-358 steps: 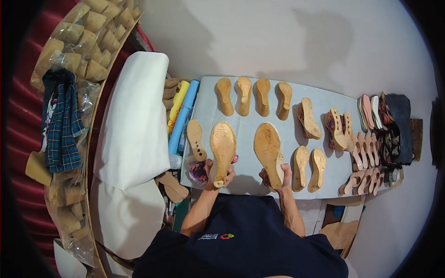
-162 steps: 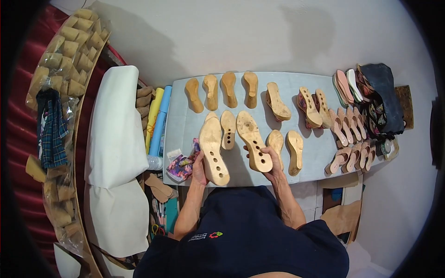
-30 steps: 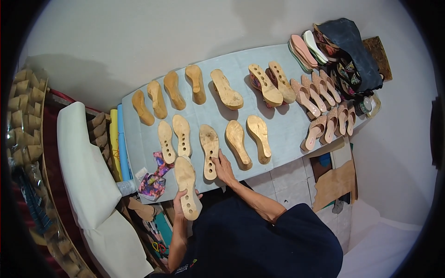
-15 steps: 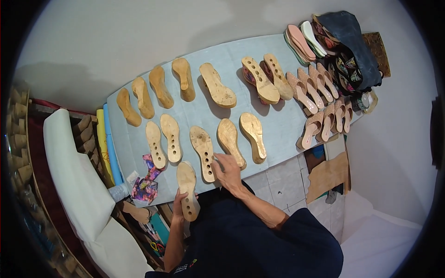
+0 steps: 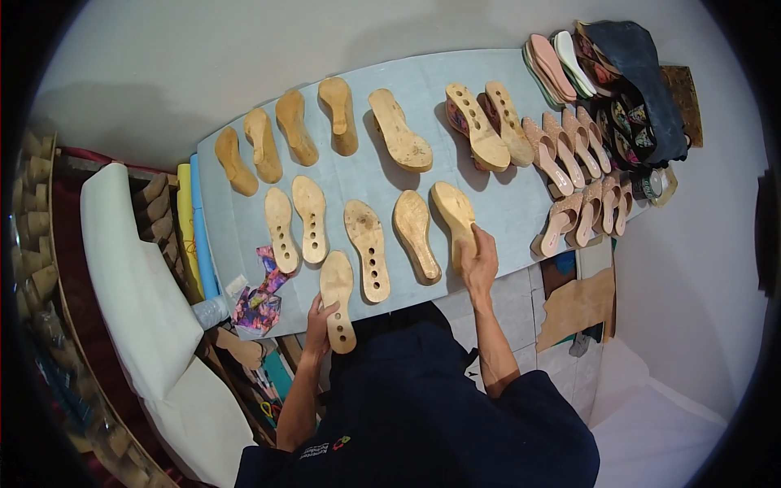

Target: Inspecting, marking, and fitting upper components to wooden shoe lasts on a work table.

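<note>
My left hand (image 5: pixel 319 325) holds a pale wooden shoe sole with a row of holes (image 5: pixel 336 281) by its side, over the table's near edge. At the front row's right end, my right hand (image 5: pixel 481 262) is closed around the narrow end of a plain wooden shoe sole (image 5: pixel 452 210), its broad end pointing away from me. Another plain wooden sole (image 5: pixel 413 224) lies just left of it. Between my hands rests a holed wooden sole with a dark stain (image 5: pixel 363 221). Two more holed soles, one smaller (image 5: pixel 278 211) and one larger (image 5: pixel 309 203), lie further left.
Along the back of the pale blue table (image 5: pixel 504 191) lie several carved wooden soles (image 5: pixel 338 122). Finished pink heeled sandals (image 5: pixel 553 167), stacked insoles (image 5: pixel 547 69) and a dark cloth (image 5: pixel 634 61) occupy the right. Floral fabric (image 5: pixel 259 309) sits front left, beside white rolled material (image 5: pixel 122 244).
My right hand has moved right from the stained holed sole to the rightmost plain sole and taken hold of it, tilting it. My left hand still holds its sole.
</note>
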Available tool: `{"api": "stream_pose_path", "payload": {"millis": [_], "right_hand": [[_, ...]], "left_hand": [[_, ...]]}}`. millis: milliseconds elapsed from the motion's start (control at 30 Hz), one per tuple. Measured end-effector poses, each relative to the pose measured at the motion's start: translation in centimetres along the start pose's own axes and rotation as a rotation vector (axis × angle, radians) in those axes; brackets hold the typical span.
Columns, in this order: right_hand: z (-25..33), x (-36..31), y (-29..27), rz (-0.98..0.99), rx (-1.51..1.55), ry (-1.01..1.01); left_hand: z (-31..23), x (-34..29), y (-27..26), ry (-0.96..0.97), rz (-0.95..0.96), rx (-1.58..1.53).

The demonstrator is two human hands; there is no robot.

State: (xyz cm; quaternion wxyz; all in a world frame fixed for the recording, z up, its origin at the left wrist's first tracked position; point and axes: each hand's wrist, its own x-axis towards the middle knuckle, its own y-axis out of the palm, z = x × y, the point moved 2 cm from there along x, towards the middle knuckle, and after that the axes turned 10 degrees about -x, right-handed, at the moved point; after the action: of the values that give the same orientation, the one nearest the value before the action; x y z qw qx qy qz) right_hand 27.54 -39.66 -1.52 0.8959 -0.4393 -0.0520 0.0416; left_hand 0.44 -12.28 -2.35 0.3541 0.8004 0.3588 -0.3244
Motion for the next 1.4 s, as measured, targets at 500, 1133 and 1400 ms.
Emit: {"api": "stream_pose_path", "payload": {"millis": [500,1133,1400], "right_hand": [[-8.4,2.0,0.8,0.141,0.492,0.606],[-2.6,-2.3,-1.9,0.060,-0.266,-0.306],[-5.9,1.7,-3.2,0.437,0.290,0.321]], "left_hand": [[0.6,1.0,-2.6,0.177,-0.101,0.016],[0.9,2.1,-3.9,0.173,-0.179,0.133],[1.2,2.1,-4.0,0.194,-0.178,0.145]]}}
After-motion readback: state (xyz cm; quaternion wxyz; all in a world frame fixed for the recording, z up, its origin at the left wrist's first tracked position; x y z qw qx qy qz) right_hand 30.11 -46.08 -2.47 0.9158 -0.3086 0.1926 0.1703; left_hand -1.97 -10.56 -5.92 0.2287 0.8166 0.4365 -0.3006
